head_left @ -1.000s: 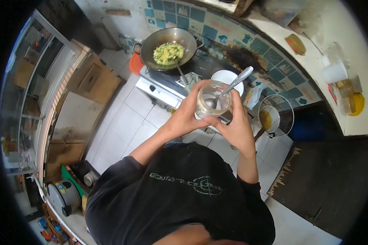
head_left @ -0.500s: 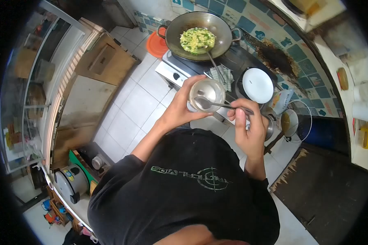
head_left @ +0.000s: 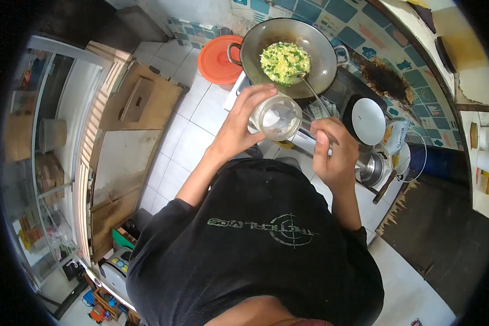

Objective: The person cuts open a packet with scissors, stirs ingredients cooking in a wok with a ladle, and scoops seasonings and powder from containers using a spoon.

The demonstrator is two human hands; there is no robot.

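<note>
My left hand [head_left: 238, 122] is wrapped round a clear glass jar [head_left: 280, 117], its mouth facing me and some white stuff inside. Just right of the jar, my right hand [head_left: 336, 149] pinches the metal spoon [head_left: 305, 122], whose bowl I cannot make out clearly. Beyond the jar, a large wok [head_left: 323, 51] on the stove holds a yellow and green egg-like mixture [head_left: 285, 61]. A ladle [head_left: 312, 91] rests in the wok with its handle pointing toward the right hand.
An orange lidded bucket [head_left: 218, 58] stands left of the wok. Right of the stove cloth [head_left: 323, 108] is a white plate [head_left: 368, 121]. A metal pot [head_left: 371, 171] and a dark handle [head_left: 384, 187] lie further right. A wooden cabinet [head_left: 127, 157] stands at left.
The spoon, first standing in the jar between both hands, was lifted by my right hand and is now beside the jar. The view has shifted, bringing the wok nearer.
</note>
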